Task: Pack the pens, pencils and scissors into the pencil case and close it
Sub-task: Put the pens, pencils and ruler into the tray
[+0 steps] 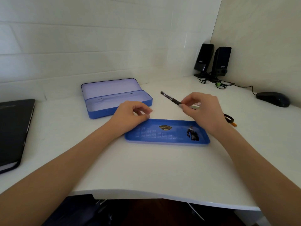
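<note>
A blue tin pencil case (104, 110) lies open on the white desk, its lid (110, 88) tipped back and its inside bare. A flat blue printed tray (164, 134) lies in front of it, nearer to me. My right hand (205, 111) pinches one end of a black pen (171, 98), held just above the desk and pointing away to the left. My left hand (132, 114) rests loosely curled at the tray's far left corner, holding nothing. Behind my right wrist a black loop with an orange tip (230, 119) peeks out, the rest hidden.
A closed black laptop (14, 129) lies at the left edge. Two black speakers (213, 61) with cables stand in the back right corner, and a black mouse (273, 99) sits on the right. The desk's front edge (162, 198) runs close to me.
</note>
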